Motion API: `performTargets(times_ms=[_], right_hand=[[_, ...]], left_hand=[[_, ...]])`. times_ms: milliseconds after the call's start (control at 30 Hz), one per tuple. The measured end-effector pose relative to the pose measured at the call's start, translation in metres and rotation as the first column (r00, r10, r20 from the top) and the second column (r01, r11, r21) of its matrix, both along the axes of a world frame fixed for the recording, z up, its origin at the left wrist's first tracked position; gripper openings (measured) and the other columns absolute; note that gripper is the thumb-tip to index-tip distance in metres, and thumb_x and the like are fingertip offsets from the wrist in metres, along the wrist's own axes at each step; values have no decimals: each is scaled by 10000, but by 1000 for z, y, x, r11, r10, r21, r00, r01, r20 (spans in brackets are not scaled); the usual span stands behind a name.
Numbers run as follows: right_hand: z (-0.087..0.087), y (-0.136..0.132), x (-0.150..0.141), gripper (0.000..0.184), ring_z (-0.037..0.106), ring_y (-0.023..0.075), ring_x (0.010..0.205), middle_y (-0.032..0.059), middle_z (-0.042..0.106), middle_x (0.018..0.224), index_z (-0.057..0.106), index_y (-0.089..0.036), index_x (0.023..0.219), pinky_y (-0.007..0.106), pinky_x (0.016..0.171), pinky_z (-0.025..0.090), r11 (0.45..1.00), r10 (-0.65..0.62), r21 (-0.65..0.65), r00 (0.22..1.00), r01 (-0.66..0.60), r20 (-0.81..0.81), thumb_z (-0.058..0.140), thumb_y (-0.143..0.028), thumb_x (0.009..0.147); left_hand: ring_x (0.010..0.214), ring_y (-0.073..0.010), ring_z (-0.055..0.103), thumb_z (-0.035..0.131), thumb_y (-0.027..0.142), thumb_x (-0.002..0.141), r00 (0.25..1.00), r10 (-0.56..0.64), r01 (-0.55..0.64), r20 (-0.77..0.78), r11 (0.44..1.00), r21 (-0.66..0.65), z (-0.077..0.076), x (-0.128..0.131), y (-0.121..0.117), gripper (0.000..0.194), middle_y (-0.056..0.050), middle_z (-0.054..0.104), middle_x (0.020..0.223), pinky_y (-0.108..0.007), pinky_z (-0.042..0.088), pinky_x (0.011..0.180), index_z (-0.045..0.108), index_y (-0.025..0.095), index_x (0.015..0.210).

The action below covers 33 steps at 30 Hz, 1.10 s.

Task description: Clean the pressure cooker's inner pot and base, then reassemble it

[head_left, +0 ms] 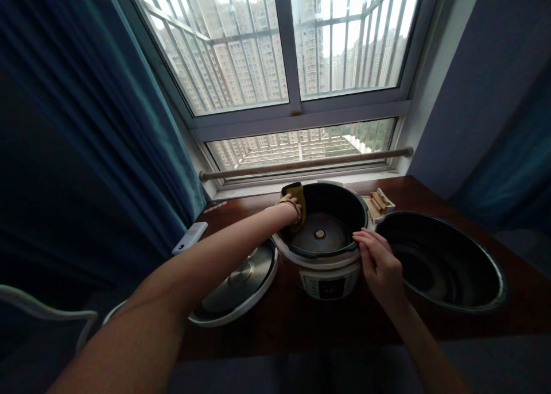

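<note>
A white electric pressure cooker [329, 258] with a front display stands on the table, its dark inside and round central disc exposed. My left hand [294, 201] reaches into it, closed on a yellow cloth [302, 210] with a dark edge, pressed against the left inner wall. The fingertips of that hand are partly hidden. At the right front, my right hand [376, 256] grips the cooker's rim with its fingers together. Right of the cooker sits its black inner pot [434, 262]. To the left, a round lid [247, 276] lies with its metal inside upward, partly under my left forearm.
A white remote-like device [190, 237] lies on the brown table [267, 336] at the left. Behind the cooker's right side is a small wooden holder [379, 202]. A barred window [297, 108] and a rail [305, 165] rise behind; a blue curtain [142, 153] hangs left.
</note>
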State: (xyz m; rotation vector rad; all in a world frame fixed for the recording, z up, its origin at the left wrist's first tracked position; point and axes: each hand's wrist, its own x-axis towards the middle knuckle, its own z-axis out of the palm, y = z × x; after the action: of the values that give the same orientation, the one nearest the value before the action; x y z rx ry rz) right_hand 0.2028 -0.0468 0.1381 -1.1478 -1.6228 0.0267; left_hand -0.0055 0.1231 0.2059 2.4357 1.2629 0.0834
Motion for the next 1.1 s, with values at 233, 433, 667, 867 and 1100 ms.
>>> performTargets(times_ms=[233, 433, 667, 867, 1100], right_hand=[[-6, 4, -1, 249, 532, 199, 1080, 56, 621, 1058, 580, -204, 1038, 405, 941, 443, 998, -30, 51, 999, 30, 16, 471, -89, 847], [-8, 4, -4, 251, 541, 206, 1072, 57, 626, 1057, 590, -200, 1029, 410, 940, 440, 997, -57, 61, 998, 55, 31, 475, -82, 840], [-10, 5, -9, 233, 553, 216, 1053, 72, 632, 1023, 588, -176, 1003, 417, 926, 440, 990, -110, 90, 993, 107, 30, 473, -70, 831], [-15, 8, -12, 210, 551, 219, 1051, 77, 632, 1003, 576, -169, 980, 424, 922, 435, 984, -138, 115, 990, 134, 29, 467, -70, 830], [7, -2, -19, 168, 557, 211, 1037, 74, 635, 1000, 592, -171, 939, 445, 952, 416, 986, -158, 60, 987, 158, -7, 461, -114, 851]], left_hand=[[1238, -283, 323, 486, 156, 842, 978, -105, 149, -182, 957, 248, -1, -6, 32, 308, -8, 458, 1316, -483, 237, 999, 626, 350, 1037], [957, -233, 544, 500, 221, 780, 971, 187, -126, -152, 931, 341, 7, -34, 44, 517, -105, 486, 1205, -343, 433, 818, 433, 211, 1293], [822, -183, 578, 446, 185, 791, 962, 232, -188, -144, 945, 269, 20, -73, -9, 193, -61, 616, 852, -283, 459, 780, 613, 148, 881], [878, -224, 584, 395, 161, 813, 956, 292, -281, -4, 922, 268, 12, -57, -106, 323, -121, 562, 952, -338, 481, 799, 565, 104, 1082], [1010, -238, 559, 402, 167, 826, 933, 158, -211, 322, 968, 137, 1, -13, -178, 421, -155, 524, 1114, -355, 469, 902, 476, 93, 1233]])
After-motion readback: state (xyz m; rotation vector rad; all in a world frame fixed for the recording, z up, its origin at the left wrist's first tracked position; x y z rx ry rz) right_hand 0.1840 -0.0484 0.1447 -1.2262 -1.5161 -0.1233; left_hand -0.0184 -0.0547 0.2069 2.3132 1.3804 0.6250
